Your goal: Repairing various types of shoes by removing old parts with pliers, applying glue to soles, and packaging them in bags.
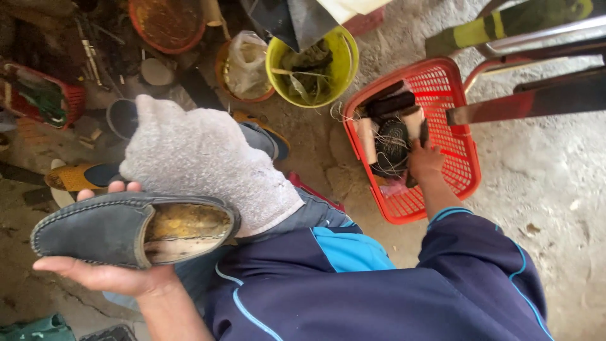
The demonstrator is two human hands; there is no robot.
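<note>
A rough concrete floor, dusty and cracked, carries the clutter: a yellow bucket stuffed with scraps, an orange bowl at the top edge, a small red crate on the far left, and a red plastic basket just beside the person's knee. A pale knitted cloth is draped over the lap, above blue trousers.

The left arm comes up from the bottom edge, palm turned upward. The left hand cradles a dark grey loafer lying on its side — thumb below it, fingertips showing along its upper edge, the worn yellowish insole facing the camera. The shoe touches the knitted cloth.

The right arm, in a navy sleeve with light blue piping, stretches forward and down into the basket. The right hand rests among brushes and a tangle of thread — whether it is gripping anything cannot be told, since the fingers are hidden.
</note>
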